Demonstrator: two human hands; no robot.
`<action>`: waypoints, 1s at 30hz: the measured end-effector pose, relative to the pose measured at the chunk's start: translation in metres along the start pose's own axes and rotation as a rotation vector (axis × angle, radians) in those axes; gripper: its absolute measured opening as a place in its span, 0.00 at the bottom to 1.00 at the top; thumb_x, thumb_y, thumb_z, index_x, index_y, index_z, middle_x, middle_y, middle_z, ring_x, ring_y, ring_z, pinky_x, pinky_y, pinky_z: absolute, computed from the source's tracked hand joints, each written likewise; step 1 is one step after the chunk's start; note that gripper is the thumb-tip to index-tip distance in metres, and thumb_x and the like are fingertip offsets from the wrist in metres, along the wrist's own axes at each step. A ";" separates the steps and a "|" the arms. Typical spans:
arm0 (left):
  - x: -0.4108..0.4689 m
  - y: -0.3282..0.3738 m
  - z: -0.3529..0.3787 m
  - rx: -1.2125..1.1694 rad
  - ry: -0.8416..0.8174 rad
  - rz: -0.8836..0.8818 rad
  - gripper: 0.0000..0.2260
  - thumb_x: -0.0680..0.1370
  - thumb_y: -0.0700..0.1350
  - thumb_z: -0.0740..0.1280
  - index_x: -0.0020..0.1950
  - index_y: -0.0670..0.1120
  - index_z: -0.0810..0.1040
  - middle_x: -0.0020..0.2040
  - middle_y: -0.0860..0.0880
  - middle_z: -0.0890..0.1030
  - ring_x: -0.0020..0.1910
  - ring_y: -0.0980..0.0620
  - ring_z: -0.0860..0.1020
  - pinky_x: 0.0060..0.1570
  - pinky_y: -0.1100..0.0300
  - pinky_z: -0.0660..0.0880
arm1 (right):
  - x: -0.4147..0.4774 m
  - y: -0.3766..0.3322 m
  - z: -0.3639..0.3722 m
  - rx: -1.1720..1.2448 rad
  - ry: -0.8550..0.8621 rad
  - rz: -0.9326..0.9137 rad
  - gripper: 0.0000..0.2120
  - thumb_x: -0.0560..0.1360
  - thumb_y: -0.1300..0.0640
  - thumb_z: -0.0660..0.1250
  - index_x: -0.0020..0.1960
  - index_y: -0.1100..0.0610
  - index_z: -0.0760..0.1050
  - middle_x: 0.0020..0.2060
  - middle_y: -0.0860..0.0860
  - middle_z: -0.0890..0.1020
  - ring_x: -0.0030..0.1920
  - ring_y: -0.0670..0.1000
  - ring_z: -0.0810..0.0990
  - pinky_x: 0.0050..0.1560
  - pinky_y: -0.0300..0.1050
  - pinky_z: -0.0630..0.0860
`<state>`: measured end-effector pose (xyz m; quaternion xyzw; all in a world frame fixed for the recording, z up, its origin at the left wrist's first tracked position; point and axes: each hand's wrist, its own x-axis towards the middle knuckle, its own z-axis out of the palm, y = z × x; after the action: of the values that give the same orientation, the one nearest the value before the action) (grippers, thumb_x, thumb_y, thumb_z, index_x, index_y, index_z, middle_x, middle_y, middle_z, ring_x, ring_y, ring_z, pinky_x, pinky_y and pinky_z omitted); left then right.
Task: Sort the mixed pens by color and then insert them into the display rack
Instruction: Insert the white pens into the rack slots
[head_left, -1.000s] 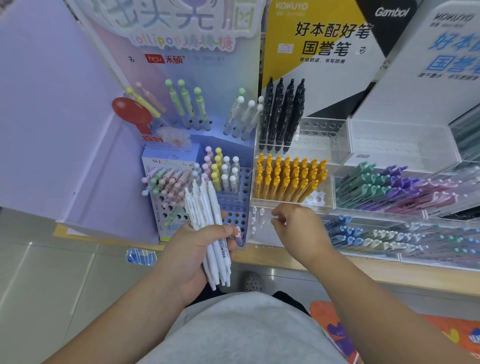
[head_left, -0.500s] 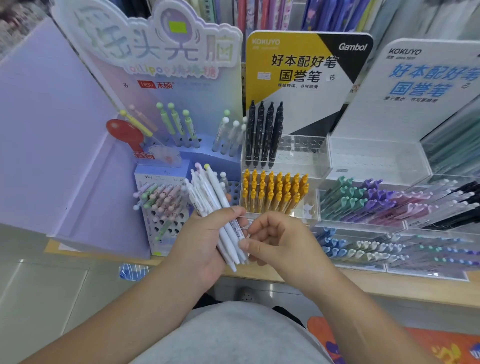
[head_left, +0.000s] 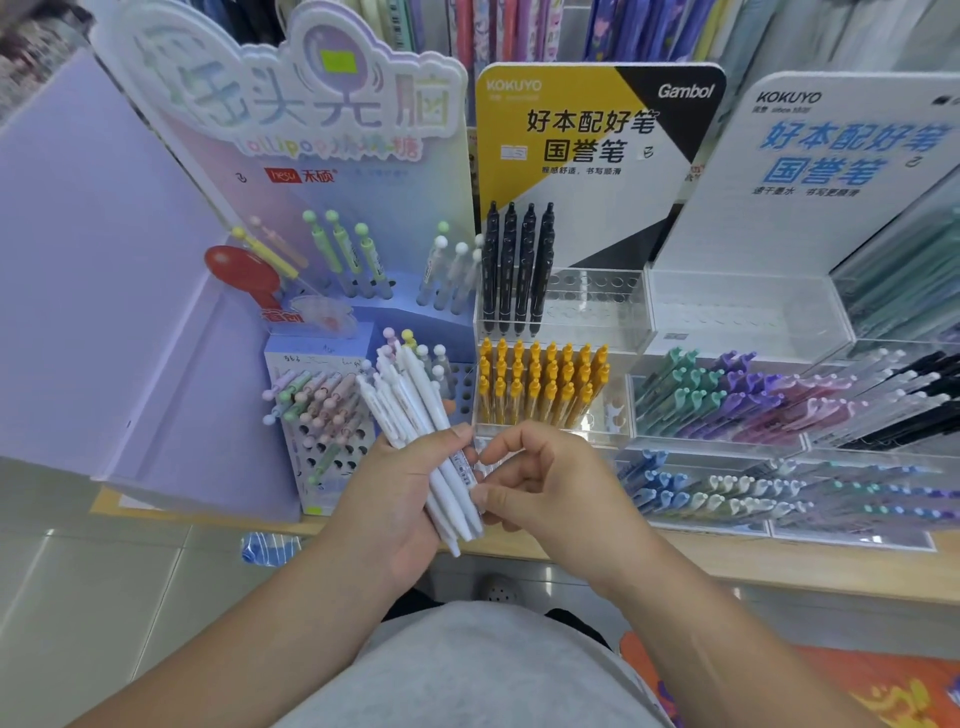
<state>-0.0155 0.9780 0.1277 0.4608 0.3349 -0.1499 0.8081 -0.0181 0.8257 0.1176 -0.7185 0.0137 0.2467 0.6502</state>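
Observation:
My left hand (head_left: 400, 499) grips a bundle of white pens (head_left: 415, 410), tips pointing down toward me and caps fanned up to the left. My right hand (head_left: 545, 483) is right beside the bundle with fingers curled, thumb and fingertips pinching one white pen at its lower barrel. Behind the hands stands a clear acrylic display rack (head_left: 631, 317). It holds black pens (head_left: 517, 265) in its top row and several yellow pens (head_left: 543, 384) in its middle row. A few white pens (head_left: 613, 415) stand at the right end of the yellow row.
A lilac lollipop-pen stand (head_left: 332, 415) with pastel pens is at the left. Clear trays of green, purple, pink and black pens (head_left: 779, 400) and of blue and white pens (head_left: 753, 493) lie at the right. The wooden shelf edge (head_left: 779, 561) runs in front.
My right hand came back from the rack's lower front tier to the bundle and took hold of one white pen. The view tilted up, and my left hand tilted the bundle to the left.

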 end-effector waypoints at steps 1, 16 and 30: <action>0.000 0.000 -0.002 0.009 0.004 -0.002 0.25 0.66 0.41 0.73 0.63 0.41 0.79 0.42 0.40 0.81 0.39 0.40 0.82 0.33 0.45 0.80 | 0.000 0.000 0.002 -0.013 -0.002 -0.005 0.09 0.73 0.62 0.75 0.49 0.52 0.78 0.37 0.57 0.85 0.39 0.58 0.84 0.39 0.48 0.81; -0.002 0.000 -0.004 0.039 0.067 0.071 0.23 0.64 0.40 0.75 0.58 0.39 0.80 0.39 0.40 0.80 0.40 0.40 0.82 0.44 0.38 0.81 | 0.001 0.005 0.008 0.039 0.046 -0.055 0.10 0.72 0.60 0.76 0.51 0.54 0.78 0.38 0.56 0.83 0.36 0.52 0.80 0.43 0.53 0.81; 0.003 -0.007 0.002 0.061 0.056 0.017 0.29 0.62 0.42 0.76 0.63 0.36 0.78 0.46 0.35 0.82 0.41 0.40 0.81 0.40 0.45 0.82 | -0.002 0.007 -0.002 0.028 0.121 -0.131 0.10 0.75 0.68 0.68 0.50 0.54 0.76 0.34 0.52 0.79 0.34 0.55 0.79 0.42 0.57 0.78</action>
<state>-0.0167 0.9730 0.1218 0.4919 0.3488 -0.1401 0.7853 -0.0217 0.8218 0.1120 -0.7224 0.0095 0.1595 0.6728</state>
